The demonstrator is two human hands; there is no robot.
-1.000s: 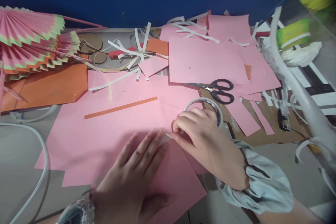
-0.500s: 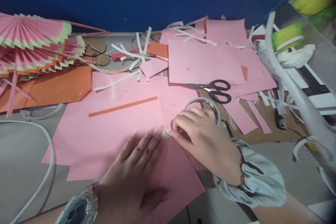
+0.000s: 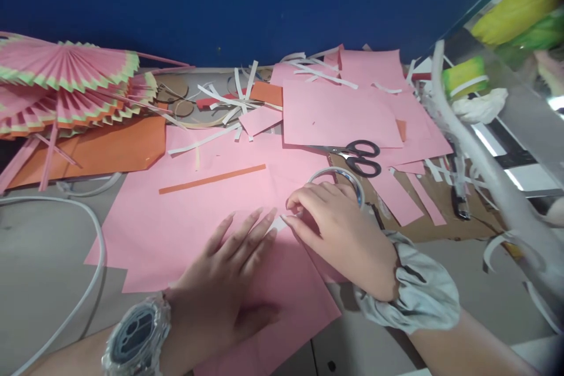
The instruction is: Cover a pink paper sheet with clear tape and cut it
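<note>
A: How many of each thing do you count, please?

B: I count two hands; one white strip [image 3: 278, 224] between them; one tape roll [image 3: 360, 189]; one pair of scissors [image 3: 348, 154]; one orange strip [image 3: 212, 179]; also two pink strips [image 3: 400, 205] upon the brown cardboard [image 3: 478, 223]; the pink sheets overlap, so their number I cannot tell.

A: Where is the white strip, and which way does it point?

B: It is on the pink paper [image 3: 176, 223], near the middle of the desk [image 3: 53, 258]; its long axis goes from left to right, with the right end slightly farther from the person; the orange strip, farther away, has a similar slant; the scissors point to the left, their black handles to the right.

A: And the hands?

B: The left hand [image 3: 222, 282] (the one with the watch [image 3: 136, 332]) lies palm down, its fingers a little spread, their tips beside the strip; the right hand [image 3: 332, 223] is curled in front of the tape roll, covering part of it; its thumb tip is at the strip's right end, but whether it pinches the strip I cannot tell.

A: Any containers?

B: Two yellow-green things [image 3: 467, 76] at upper right look like packets; what is in them is hidden.
</note>
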